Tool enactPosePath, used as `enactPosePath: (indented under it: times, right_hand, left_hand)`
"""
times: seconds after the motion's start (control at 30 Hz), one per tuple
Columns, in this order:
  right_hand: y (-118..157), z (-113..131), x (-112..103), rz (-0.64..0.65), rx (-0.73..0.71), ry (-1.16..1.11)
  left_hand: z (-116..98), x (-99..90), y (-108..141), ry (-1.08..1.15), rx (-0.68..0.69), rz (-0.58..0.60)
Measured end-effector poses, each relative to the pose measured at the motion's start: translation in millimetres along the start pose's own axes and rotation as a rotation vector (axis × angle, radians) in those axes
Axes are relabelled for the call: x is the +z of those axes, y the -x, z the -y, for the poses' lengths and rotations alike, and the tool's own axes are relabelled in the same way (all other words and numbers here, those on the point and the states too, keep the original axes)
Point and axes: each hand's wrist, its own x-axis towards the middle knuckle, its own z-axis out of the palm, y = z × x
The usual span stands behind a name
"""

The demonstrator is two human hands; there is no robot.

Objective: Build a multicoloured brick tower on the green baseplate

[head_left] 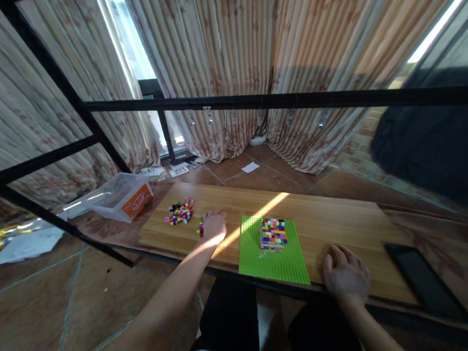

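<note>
Here, the wooden counter carries a green baseplate. Right of the baseplate rests the right hand, loosely curled; left of it lies the left hand, apparently gathering or sorting. Fingertips are unclear, so I cannot tell either grip's width or contents. A multicoloured block stands on the baseplate; far left, a brick pile; nearer, a few loose bricks, tiny enough to need a fine pinch.
</note>
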Motion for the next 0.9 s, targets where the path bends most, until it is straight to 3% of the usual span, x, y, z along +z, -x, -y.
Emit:
enactPosePath:
  times: [0.2,0.4,0.5,0.67,0.9]
  right_hand:
    - [0,2,-2,0.005,0.003,-0.007]
    - [-1,5,-6,0.012,0.019,-0.031]
    - [-1,7,-8,0.015,0.024,-0.039]
    - [-2,7,-8,0.015,0.028,-0.066]
    - [-2,9,-10,0.014,0.038,-0.070]
  left_hand:
    - [-4,-5.4,3,0.058,0.033,-0.087]
    - [-41,-15.2,9,0.758,0.006,-0.090]
    - [-63,-16.3,14,0.969,0.028,-0.064]
    - [-84,-7.9,19,1.037,0.008,-0.021]
    - [-90,-1.6,17,0.925,0.045,-0.064]
